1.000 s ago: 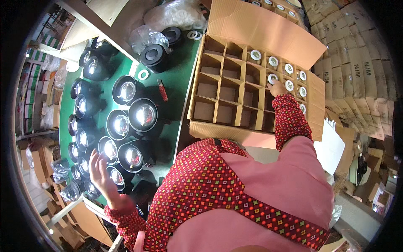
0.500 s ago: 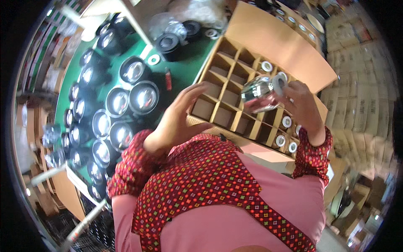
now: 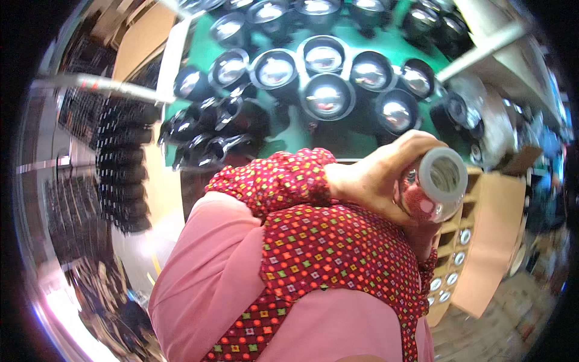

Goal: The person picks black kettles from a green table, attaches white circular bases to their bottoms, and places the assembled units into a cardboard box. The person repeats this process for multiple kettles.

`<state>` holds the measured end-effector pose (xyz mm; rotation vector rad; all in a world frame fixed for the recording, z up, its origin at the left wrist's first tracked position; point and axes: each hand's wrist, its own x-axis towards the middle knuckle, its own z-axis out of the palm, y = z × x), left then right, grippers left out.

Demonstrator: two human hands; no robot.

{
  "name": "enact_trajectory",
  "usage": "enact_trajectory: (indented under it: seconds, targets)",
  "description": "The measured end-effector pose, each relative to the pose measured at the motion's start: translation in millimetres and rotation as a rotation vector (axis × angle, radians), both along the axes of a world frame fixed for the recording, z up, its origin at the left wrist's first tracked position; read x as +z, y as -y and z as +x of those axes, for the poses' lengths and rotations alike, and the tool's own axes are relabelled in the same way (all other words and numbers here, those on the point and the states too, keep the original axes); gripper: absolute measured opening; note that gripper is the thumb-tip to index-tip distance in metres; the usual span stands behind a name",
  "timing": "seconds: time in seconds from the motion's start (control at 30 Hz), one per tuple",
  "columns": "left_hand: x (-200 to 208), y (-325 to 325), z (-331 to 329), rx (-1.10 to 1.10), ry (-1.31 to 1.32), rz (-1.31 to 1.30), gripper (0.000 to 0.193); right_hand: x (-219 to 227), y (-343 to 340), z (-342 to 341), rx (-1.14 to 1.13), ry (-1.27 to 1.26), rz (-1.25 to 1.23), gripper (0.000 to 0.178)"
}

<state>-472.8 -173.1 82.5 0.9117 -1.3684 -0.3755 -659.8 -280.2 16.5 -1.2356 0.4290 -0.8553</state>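
My left hand (image 3: 379, 180) is closed round a clear glass jar (image 3: 445, 210) held up in front of my chest. The jar tilts so that its round mouth, ringed by a pale frosted collar, faces up. A printed red sleeve shows through the glass. Below and behind the jar, part of my right hand (image 3: 422, 236) is visible; its fingers are hidden, so its grip on the jar cannot be made out. Beyond the left hand, black round pieces with glossy domed tops (image 3: 329, 96) stand on a green table (image 3: 283, 136).
To the right, a divided cardboard carton (image 3: 445, 244) holds several pieces with white rings, its flap (image 3: 488, 241) spread outward. Stacked black items (image 3: 123, 175) stand at the left. A pale table post (image 3: 482, 51) rises at the far right, with clear plastic bags (image 3: 491, 111) nearby.
My view has swung left, so the carton now sits at the right edge. The jar, held in my right hand over the carton before, is now in my left hand.
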Motion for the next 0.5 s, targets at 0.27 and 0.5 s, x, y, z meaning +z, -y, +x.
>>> enact_trajectory:
  seconds: [0.27,0.5]
  targets:
    - [-53,-87,36,0.629,0.329,0.420,0.113,-56,45,4,0.636,-0.008,0.553,0.096]
    - [-131,-256,60,1.412,0.577,1.354,0.123,-45,41,9,0.599,-0.139,0.668,0.094]
